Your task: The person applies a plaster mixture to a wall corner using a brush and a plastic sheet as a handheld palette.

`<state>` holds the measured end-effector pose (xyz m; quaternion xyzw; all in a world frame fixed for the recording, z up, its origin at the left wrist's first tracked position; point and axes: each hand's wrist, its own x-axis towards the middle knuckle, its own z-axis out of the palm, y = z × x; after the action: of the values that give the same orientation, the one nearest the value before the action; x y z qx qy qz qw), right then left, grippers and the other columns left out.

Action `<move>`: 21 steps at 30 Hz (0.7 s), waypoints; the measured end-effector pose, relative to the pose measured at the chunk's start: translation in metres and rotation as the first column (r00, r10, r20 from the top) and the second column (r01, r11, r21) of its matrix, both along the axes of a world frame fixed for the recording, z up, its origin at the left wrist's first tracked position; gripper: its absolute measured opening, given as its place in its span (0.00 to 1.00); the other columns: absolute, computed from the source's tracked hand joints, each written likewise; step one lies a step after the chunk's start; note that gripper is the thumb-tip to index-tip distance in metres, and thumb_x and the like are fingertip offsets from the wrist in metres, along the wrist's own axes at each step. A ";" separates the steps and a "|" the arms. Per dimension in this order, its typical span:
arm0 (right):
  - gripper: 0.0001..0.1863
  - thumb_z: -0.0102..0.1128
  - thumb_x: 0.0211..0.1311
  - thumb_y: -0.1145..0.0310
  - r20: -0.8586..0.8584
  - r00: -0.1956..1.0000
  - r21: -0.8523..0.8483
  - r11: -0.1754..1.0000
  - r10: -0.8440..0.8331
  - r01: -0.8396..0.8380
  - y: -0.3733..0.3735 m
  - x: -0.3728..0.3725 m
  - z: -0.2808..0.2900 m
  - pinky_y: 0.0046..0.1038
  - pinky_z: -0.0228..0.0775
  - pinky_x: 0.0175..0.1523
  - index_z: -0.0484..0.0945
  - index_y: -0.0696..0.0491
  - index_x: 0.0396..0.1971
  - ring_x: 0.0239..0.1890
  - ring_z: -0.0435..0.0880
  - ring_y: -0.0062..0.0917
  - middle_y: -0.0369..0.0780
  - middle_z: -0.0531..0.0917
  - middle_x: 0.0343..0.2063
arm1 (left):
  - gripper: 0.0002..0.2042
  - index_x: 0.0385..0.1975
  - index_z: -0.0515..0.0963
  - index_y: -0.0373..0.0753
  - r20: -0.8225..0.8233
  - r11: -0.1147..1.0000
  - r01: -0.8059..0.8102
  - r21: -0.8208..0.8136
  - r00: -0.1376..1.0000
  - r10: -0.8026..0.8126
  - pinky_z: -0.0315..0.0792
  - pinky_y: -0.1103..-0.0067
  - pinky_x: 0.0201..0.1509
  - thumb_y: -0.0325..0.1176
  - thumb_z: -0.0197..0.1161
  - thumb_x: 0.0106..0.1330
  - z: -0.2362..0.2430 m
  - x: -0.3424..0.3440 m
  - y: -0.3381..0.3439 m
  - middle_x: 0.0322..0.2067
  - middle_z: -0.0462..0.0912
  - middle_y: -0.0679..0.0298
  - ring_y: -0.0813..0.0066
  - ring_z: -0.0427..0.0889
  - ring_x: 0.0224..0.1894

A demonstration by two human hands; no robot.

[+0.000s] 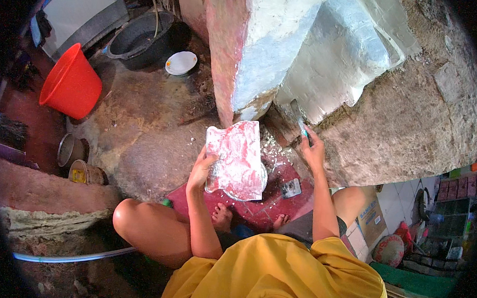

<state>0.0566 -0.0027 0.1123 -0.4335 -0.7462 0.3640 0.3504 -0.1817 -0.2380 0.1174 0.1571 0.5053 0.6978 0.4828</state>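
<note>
My left hand [199, 171] is closed on the left edge of a red board [235, 157] smeared with white plaster. Under the board the rim of a round container [264, 178] peeks out; its contents are hidden. In my right hand [313, 148] is a putty knife [297, 113] with a teal handle. Its blade points up and left, at the lower edge of a smooth grey-white plastered patch [319, 72] on the wall. From this view I cannot tell whether the blade touches the plaster. Bare rough wall [405, 119] lies right of the patch.
White crumbs [273, 150] litter the floor near my feet, beside a small dark square piece [291, 188]. Leftward stand a red bucket [72, 83], a black tub [139, 43], a white plate [181, 63] and a small pail [86, 172]. A cardboard piece [372, 221] leans at right.
</note>
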 end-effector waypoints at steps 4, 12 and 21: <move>0.16 0.53 0.54 0.72 -0.073 0.997 -0.028 1.000 0.000 -0.002 0.004 0.023 -0.010 0.25 0.62 0.52 0.74 0.57 0.45 0.46 0.75 0.28 0.45 0.78 0.42 | 0.26 0.56 0.58 0.32 0.005 1.000 -0.005 -0.006 1.000 0.005 0.63 0.80 0.51 0.27 0.51 0.54 -0.003 0.000 -0.001 0.47 0.71 0.60 0.74 0.71 0.45; 0.15 0.53 0.55 0.70 0.012 0.999 -0.018 0.999 -0.037 0.038 -0.017 0.059 -0.018 0.26 0.62 0.52 0.75 0.56 0.44 0.46 0.76 0.29 0.45 0.78 0.42 | 0.26 0.56 0.58 0.31 0.011 1.000 0.006 -0.003 1.000 -0.006 0.63 0.80 0.51 0.26 0.50 0.54 0.003 0.003 0.000 0.47 0.71 0.61 0.74 0.71 0.45; 0.16 0.54 0.55 0.71 -0.045 0.998 0.011 0.999 -0.039 0.039 -0.001 0.034 -0.014 0.26 0.62 0.53 0.74 0.56 0.44 0.47 0.75 0.29 0.45 0.78 0.42 | 0.25 0.56 0.59 0.33 -0.007 1.000 -0.007 -0.016 1.000 0.007 0.63 0.80 0.51 0.26 0.49 0.54 -0.001 -0.001 -0.001 0.46 0.71 0.61 0.75 0.71 0.45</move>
<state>0.0902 -0.0038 0.0986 -0.4376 -0.7318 0.3623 0.3764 -0.1827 -0.2387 0.1167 0.1538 0.5131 0.6950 0.4797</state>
